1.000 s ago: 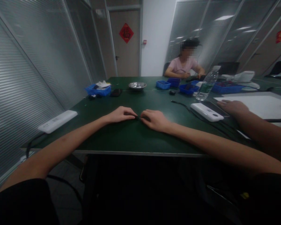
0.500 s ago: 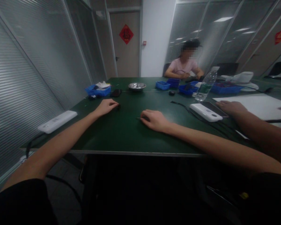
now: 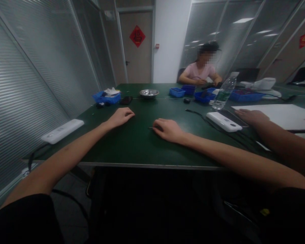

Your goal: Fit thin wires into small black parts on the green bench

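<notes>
My right hand (image 3: 169,130) rests over the green table (image 3: 132,149) with its fingers curled closed. From its fingertips a thin, pale, needle-like tip (image 3: 150,127) sticks out to the left; the rest of that slim tool is hidden in the hand. My left hand (image 3: 120,117) is apart from it, farther left and a little deeper on the table. Thumb and forefinger come together in a pinch, and whatever may be between them is too small or hidden to make out. Beyond the hands stands a shiny metal bowl (image 3: 149,97) with small bits in it.
Left of the bowl are a blue basket (image 3: 106,99) and a dark phone-like object (image 3: 126,100). White power strips lie left (image 3: 63,131) and right (image 3: 223,122). A water bottle (image 3: 225,93) stands near another person's hand (image 3: 252,118) on white paper. Someone in pink (image 3: 199,72) sits opposite.
My left hand has drawn away from my right hand to the left and back, with a small dark piece at its fingertips half a second ago. The right hand has stayed in place.
</notes>
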Demonstrator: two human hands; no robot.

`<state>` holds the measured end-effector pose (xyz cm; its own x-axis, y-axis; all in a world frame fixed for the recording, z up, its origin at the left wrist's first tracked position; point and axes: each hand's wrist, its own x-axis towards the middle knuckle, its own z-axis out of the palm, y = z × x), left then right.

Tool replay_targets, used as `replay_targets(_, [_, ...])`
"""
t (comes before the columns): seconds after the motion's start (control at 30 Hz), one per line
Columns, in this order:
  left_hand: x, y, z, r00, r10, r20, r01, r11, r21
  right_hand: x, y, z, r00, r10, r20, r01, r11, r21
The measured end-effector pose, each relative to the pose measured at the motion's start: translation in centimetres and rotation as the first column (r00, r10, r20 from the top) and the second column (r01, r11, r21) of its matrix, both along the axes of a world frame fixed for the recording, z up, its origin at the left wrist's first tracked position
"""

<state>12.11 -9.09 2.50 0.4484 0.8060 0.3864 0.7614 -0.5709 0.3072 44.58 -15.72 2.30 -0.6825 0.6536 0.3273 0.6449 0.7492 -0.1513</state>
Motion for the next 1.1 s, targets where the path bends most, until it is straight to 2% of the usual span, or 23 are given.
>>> replay_targets(0.2, [-4.1, 2.2, -0.2, 0.977, 0.214, -0.016, -0.213, 0.977, 0.030, 0.0, -0.1, 0.1, 1.000, -0.002, 0.007, 0.002, 1.000, 0.003])
replay_targets(0.4, [-7.5, 3.3, -0.7, 0.929, 0.349, -0.122, -0.348, 0.937, 0.028, 0.0, 0.0, -0.1, 1.000, 0.009, -0.001, -0.009, 1.000, 0.021])
replay_targets(0.5, [-7.5, 3.0, -0.6, 0.933, 0.344, -0.102, -0.335, 0.937, 0.095, 0.0, 0.1, -0.2, 1.000, 0.009, -0.001, -0.009, 1.000, 0.030])
replay_targets(0.57, [-6.7, 2.6, -0.4, 0.957, 0.276, -0.087, -0.264, 0.956, 0.126, 0.1, 0.1, -0.2, 1.000, 0.004, 0.002, -0.004, 1.000, 0.028])
replay_targets(0.7, [-4.1, 1.9, -0.2, 0.981, 0.159, -0.113, -0.149, 0.985, 0.088, 0.1, 0.1, -0.2, 1.000, 0.006, 0.002, -0.006, 1.000, 0.021])
replay_targets(0.83, [-3.5, 2.1, -0.4, 0.964, 0.241, -0.114, -0.233, 0.969, 0.078, 0.0, 0.1, -0.2, 1.000, 0.007, -0.004, -0.007, 0.999, 0.036])
replay_targets(0.93, [-4.8, 2.5, -0.8, 0.950, 0.293, -0.111, -0.285, 0.955, 0.083, 0.0, 0.0, -0.1, 1.000, 0.008, -0.002, -0.008, 1.000, 0.027])
replay_targets(1.1, [-6.6, 2.8, -0.7, 0.946, 0.316, -0.071, -0.307, 0.944, 0.118, 0.1, 0.0, 0.0, 1.000, 0.017, 0.005, -0.017, 1.000, 0.014])
